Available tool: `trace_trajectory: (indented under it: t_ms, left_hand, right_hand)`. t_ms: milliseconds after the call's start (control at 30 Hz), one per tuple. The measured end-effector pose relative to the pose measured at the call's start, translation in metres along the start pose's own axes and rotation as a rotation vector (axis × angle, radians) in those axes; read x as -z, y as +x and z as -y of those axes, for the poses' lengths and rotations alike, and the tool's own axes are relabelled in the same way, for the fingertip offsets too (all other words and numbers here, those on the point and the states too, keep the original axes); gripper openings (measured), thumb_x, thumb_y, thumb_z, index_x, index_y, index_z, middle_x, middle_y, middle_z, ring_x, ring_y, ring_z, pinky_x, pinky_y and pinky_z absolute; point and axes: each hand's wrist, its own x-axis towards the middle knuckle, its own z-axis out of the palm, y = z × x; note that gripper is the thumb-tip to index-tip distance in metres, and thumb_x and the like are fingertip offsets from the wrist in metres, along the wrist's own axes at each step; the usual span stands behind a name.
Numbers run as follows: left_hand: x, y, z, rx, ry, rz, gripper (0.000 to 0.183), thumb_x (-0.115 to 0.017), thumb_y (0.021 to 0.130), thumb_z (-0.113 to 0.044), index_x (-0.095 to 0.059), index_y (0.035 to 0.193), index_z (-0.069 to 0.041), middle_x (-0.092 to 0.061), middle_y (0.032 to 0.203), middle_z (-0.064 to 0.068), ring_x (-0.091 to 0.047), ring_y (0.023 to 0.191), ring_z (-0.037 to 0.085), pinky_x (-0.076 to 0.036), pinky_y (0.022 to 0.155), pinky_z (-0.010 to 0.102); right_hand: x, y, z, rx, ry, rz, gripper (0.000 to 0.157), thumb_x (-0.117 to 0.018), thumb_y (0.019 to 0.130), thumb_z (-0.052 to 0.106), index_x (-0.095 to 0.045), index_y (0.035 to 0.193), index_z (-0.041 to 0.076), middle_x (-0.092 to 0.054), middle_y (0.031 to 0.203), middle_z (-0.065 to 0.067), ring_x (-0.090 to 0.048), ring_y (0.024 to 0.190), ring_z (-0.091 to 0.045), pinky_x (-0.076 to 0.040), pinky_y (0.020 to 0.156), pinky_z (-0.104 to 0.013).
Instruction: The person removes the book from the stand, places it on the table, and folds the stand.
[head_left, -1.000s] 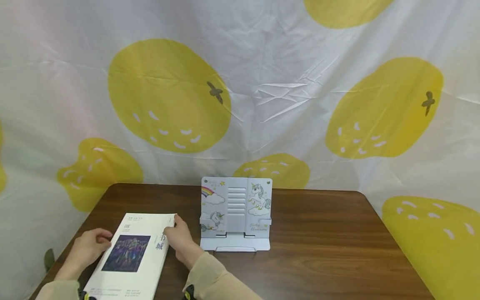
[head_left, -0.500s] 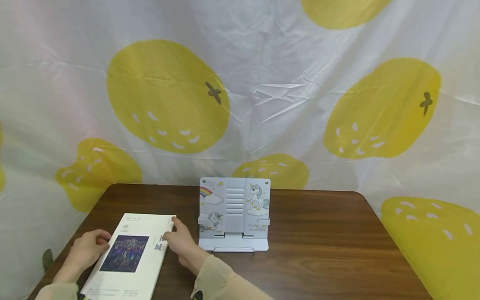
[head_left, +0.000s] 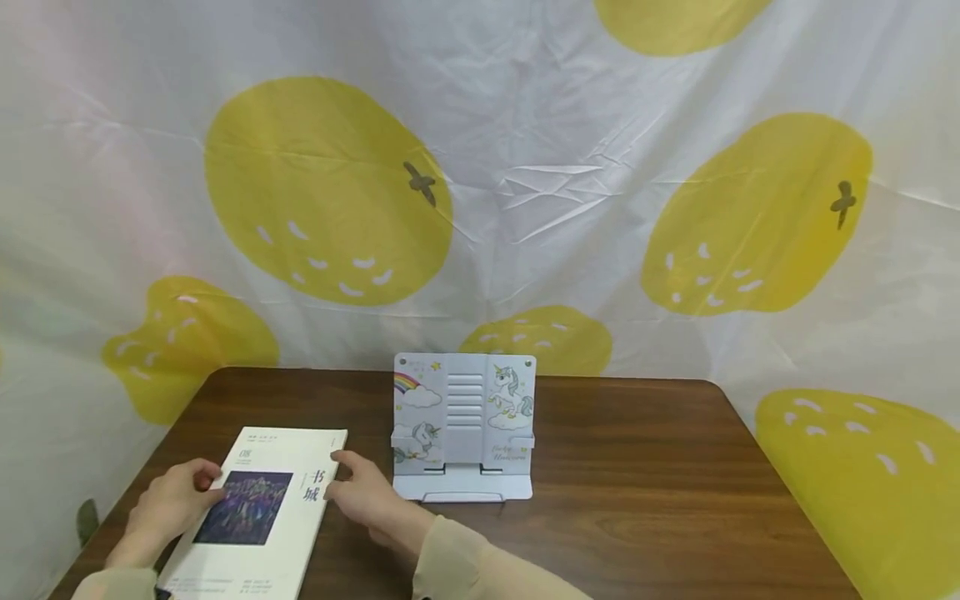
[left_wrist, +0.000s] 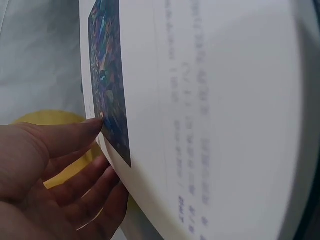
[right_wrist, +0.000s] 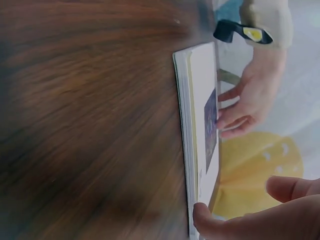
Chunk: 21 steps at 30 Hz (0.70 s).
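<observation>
A white book (head_left: 292, 529) with a dark picture on its cover lies on the left part of the table. My left hand (head_left: 168, 504) pinches its left edge. In the left wrist view, that hand's thumb is over the cover (left_wrist: 240, 100) and its fingers reach the underside. On the opposite side, my right hand (head_left: 367, 497) touches the book's right edge with a fingertip. The right wrist view shows one digit of the right hand (right_wrist: 260, 220) against the layered edge and another held apart from it.
A white book stand (head_left: 463, 454) with unicorn drawings stands upright near the table's back, right of the book. The brown wooden table (head_left: 645, 500) extends to the right. Behind it hangs a white curtain (head_left: 555, 100) with yellow fruit prints.
My right hand has slid from the book's upper right corner down along its right edge. The left thumb has moved onto the cover's edge. The camera view has shifted slightly.
</observation>
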Motion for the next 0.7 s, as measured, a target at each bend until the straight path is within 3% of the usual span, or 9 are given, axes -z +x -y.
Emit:
trace_trajectory:
  t_ms: [67, 233, 467, 700]
  left_hand:
    - [0.000, 0.000, -0.001, 0.012, 0.007, 0.005, 0.039, -0.076, 0.083, -0.017, -0.059, 0.112, 0.003, -0.059, 0.101, 0.025, -0.057, 0.087, 0.041, -0.040, 0.072, 0.056]
    - [0.000, 0.000, -0.004, 0.032, 0.018, 0.000, 0.045, -0.077, 0.083, -0.021, -0.057, 0.116, 0.003, -0.054, 0.110, 0.032, -0.055, 0.093, 0.049, -0.040, 0.074, 0.062]
    - [-0.001, 0.001, -0.011, 0.009, 0.021, -0.010, 0.051, -0.079, 0.082, -0.025, -0.058, 0.119, 0.003, -0.050, 0.113, 0.034, -0.052, 0.098, 0.052, -0.040, 0.074, 0.065]
    - [0.000, -0.001, -0.020, -0.049, 0.041, -0.015, 0.049, -0.074, 0.086, -0.028, -0.057, 0.121, 0.001, -0.048, 0.116, 0.035, -0.050, 0.101, 0.056, -0.040, 0.074, 0.066]
  right_hand:
    - [0.003, -0.004, 0.001, 0.006, -0.018, 0.025, 0.056, -0.063, 0.078, -0.003, -0.056, 0.133, 0.006, -0.059, 0.115, -0.011, -0.051, 0.086, -0.019, -0.042, 0.081, -0.037]
    - [0.011, -0.014, 0.002, 0.045, -0.073, 0.061, 0.057, -0.063, 0.077, -0.002, -0.057, 0.132, 0.006, -0.060, 0.112, -0.008, -0.046, 0.077, -0.013, -0.039, 0.067, -0.027]
    - [0.023, -0.024, 0.007, 0.094, -0.205, 0.068, 0.051, -0.066, 0.078, 0.004, -0.060, 0.128, 0.012, -0.061, 0.124, -0.009, -0.057, 0.104, -0.020, -0.045, 0.082, -0.033]
    - [0.041, -0.030, 0.017, 0.095, -0.300, 0.072, 0.046, -0.064, 0.081, 0.008, -0.060, 0.126, 0.016, -0.059, 0.126, -0.005, -0.057, 0.110, -0.024, -0.046, 0.085, -0.036]
